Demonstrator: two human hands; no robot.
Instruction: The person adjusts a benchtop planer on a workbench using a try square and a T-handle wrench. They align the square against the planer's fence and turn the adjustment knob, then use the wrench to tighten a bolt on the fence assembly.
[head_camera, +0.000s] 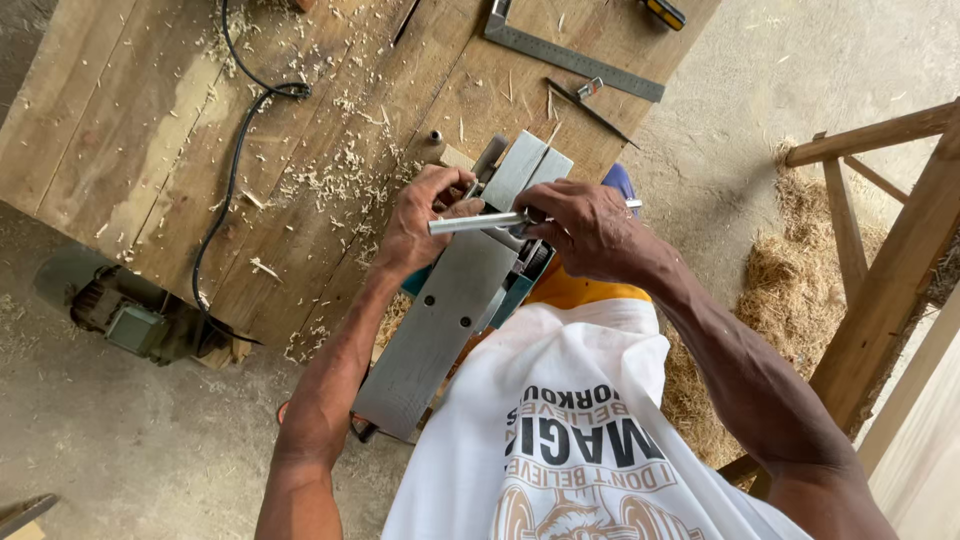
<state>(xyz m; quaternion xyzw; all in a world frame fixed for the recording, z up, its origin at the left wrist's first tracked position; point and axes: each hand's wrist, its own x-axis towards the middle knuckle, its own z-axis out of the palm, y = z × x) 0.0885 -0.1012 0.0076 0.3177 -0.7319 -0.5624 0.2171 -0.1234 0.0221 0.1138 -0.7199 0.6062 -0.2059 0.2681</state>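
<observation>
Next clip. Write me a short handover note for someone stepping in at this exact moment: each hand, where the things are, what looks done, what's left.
Left hand: gripping the body of the electric planer, which lies sole-up, half on the wooden workbench and half against the person.
Right hand: holding a metal socket wrench set across the planer near its cutter drum.
Around: wood shavings on the bench, black power cord trailing left, steel square and a thin dark tool at the far edge.
Done: planer turned over, wrench in place.
Left: whether the bolt has been turned cannot be told; planer not yet set upright.
</observation>
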